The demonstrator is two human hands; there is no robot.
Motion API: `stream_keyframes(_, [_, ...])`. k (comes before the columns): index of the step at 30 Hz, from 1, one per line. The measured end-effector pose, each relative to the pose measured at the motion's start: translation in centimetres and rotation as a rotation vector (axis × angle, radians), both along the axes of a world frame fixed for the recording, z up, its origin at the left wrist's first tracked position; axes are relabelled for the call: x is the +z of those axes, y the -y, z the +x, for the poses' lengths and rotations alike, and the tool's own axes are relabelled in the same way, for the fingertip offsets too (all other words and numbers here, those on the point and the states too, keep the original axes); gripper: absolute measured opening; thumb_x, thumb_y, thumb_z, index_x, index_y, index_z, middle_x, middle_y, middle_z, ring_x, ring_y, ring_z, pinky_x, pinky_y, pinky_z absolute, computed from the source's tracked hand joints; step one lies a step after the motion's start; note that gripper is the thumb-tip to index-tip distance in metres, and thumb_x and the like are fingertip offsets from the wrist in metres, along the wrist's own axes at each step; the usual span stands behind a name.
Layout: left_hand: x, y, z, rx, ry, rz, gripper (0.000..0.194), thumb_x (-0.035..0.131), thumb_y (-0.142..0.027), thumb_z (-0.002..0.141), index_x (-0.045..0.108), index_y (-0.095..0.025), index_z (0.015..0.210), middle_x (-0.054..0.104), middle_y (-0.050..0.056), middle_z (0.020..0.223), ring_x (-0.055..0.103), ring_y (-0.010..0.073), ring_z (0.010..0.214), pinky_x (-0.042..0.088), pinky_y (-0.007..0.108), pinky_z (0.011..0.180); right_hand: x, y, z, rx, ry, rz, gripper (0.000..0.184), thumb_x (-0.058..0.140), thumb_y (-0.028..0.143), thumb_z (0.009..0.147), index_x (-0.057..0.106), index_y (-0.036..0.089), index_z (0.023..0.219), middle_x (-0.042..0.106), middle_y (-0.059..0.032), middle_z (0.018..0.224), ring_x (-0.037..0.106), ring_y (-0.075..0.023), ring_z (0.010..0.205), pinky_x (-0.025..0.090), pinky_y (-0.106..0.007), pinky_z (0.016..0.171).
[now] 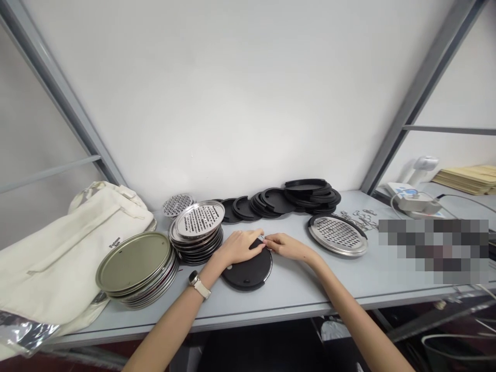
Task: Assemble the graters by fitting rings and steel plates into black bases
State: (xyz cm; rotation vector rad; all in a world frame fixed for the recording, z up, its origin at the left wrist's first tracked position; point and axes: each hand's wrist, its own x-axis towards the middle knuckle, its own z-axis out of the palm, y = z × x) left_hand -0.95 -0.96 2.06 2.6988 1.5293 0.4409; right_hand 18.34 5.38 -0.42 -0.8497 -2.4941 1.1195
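A round black disc (248, 269) with a thin shiny rim on its right lies on the table in front of me. My left hand (242, 247) rests over its far side, fingers closed on the edge. Against that same edge, my right hand (284, 245) pinches a small silvery metal piece (261, 238), mostly hidden by the fingertips. Left of the disc rises a stack of round metal grater plates (199, 219). Right of my hands lies another round grater plate (339, 235) with a black rim part. Small metal clasps or chains (360, 219) are scattered behind it.
Several black round covers (275, 201) lie in an overlapping row along the wall. Olive-green round plates (134, 261) are stacked at left beside a cream cloth bag (77, 243). A white device with a cable (418, 201) and a brown flat stack (467, 178) are at right.
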Motion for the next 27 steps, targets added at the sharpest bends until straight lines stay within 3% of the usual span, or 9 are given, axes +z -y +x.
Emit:
stream_keyframes(5, [0.03, -0.07, 0.04, -0.021, 0.007, -0.006, 0.020, 0.040, -0.036, 0.093, 0.052, -0.021, 0.098, 0.065, 0.004, 0.088, 0.062, 0.0208, 0.077, 0.040, 0.028, 0.065, 0.04, 0.04, -0.08, 0.000, 0.006, 0.021, 0.039, 0.034, 0.046, 0.091, 0.046, 0.018, 0.066, 0.042, 0.0037, 0.060, 0.037, -0.0111, 0.057, 0.031, -0.024, 0.057])
stream_keyframes(12, [-0.12, -0.15, 0.09, 0.022, 0.007, -0.015, 0.022, 0.045, -0.036, 0.089, 0.048, -0.021, 0.105, 0.060, 0.001, 0.072, 0.060, 0.0206, 0.067, 0.037, 0.027, 0.058, 0.48, 0.39, -0.09, -0.023, 0.023, 0.036, 0.035, 0.035, 0.042, 0.089, 0.044, 0.018, 0.064, 0.038, 0.0045, 0.058, 0.035, -0.0109, 0.056, 0.029, -0.024, 0.055])
stream_keyframes(18, [0.02, -0.10, 0.20, 0.036, 0.030, -0.031, 0.022, 0.044, -0.037, 0.089, 0.049, -0.020, 0.102, 0.059, 0.000, 0.069, 0.059, 0.0195, 0.063, 0.038, 0.027, 0.056, 0.42, 0.42, -0.07, -0.018, 0.015, 0.053, 0.037, 0.034, 0.045, 0.090, 0.044, 0.018, 0.066, 0.037, 0.0045, 0.059, 0.034, -0.0109, 0.057, 0.028, -0.023, 0.054])
stream_keyframes(27, [-0.35, -0.10, -0.01, 0.074, 0.033, 0.028, 0.031, 0.053, -0.040, 0.082, 0.056, -0.022, 0.107, 0.067, 0.005, 0.094, 0.063, 0.0245, 0.084, 0.044, 0.031, 0.071, 0.35, 0.32, -0.13, -0.012, 0.018, 0.056, 0.039, 0.035, 0.046, 0.091, 0.046, 0.018, 0.065, 0.042, 0.0034, 0.059, 0.037, -0.0114, 0.057, 0.032, -0.023, 0.055])
